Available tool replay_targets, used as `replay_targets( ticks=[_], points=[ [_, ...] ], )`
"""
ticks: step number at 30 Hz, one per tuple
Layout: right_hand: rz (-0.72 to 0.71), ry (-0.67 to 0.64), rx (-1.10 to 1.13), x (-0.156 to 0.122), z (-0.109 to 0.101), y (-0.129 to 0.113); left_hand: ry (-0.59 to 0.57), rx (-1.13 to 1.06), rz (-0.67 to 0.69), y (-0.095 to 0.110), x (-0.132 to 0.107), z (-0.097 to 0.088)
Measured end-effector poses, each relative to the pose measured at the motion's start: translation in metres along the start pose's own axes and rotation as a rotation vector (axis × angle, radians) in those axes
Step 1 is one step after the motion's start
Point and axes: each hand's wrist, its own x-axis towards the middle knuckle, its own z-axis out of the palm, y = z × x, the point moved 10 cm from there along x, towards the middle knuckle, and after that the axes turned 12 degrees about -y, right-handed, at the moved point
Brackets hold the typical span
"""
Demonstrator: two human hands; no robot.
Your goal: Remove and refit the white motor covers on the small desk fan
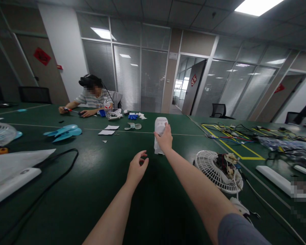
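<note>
My right hand (164,139) is closed around a white plastic housing (161,121) with small vent slots near its top. The housing stands upright over the green table, and its lower end shows below my fingers. To its left, my left hand (137,166) hovers above the table with its fingers apart and loosely bent, holding nothing. On the right, beside my forearm, lies a white fan grille (206,166) with an exposed motor and wires (228,165) on it.
Blue fan blades (63,132), a white stand part (15,182) and a black cable (72,163) lie at left. Across the green table (97,170) a person (94,98) in a headset works beside a bottle (107,108). Tangled wires (232,132) and a white bar (275,178) lie right.
</note>
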Motion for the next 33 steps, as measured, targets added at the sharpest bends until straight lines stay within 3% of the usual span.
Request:
replay_targets(
  ticks=[6,10,13,16,19,21,23,25,29,33],
  points=[
    [0.014,-0.07,0.039,-0.025,0.014,0.021,-0.089,0.024,-0.067,-0.015,0.003,0.01],
    [-0.018,-0.124,0.019,-0.076,-0.018,0.029,-0.217,0.084,-0.146,-0.03,0.004,0.026],
    [-0.151,-0.093,-0.069,-0.129,-0.08,0.03,-0.271,0.134,-0.158,-0.036,0.004,0.033],
    [-0.272,0.101,-0.285,-0.18,-0.17,0.043,-0.298,0.156,-0.171,-0.043,0.006,0.036],
    [-0.158,0.279,-0.403,-0.205,-0.256,0.092,-0.318,0.165,-0.17,-0.046,0.006,0.038],
    [0.039,0.208,-0.307,-0.201,-0.287,0.144,-0.323,0.17,-0.172,-0.046,0.005,0.038],
    [0.177,-0.013,-0.142,-0.192,-0.285,0.188,-0.324,0.173,-0.172,-0.045,0.003,0.038],
    [0.217,-0.205,-0.044,-0.187,-0.267,0.207,-0.322,0.174,-0.169,-0.044,0.001,0.038],
    [0.224,-0.334,-0.055,-0.186,-0.23,0.202,-0.319,0.166,-0.161,-0.041,-0.002,0.036],
    [0.215,-0.41,-0.124,-0.191,-0.186,0.171,-0.313,0.165,-0.153,-0.04,-0.002,0.036]
  ],
)
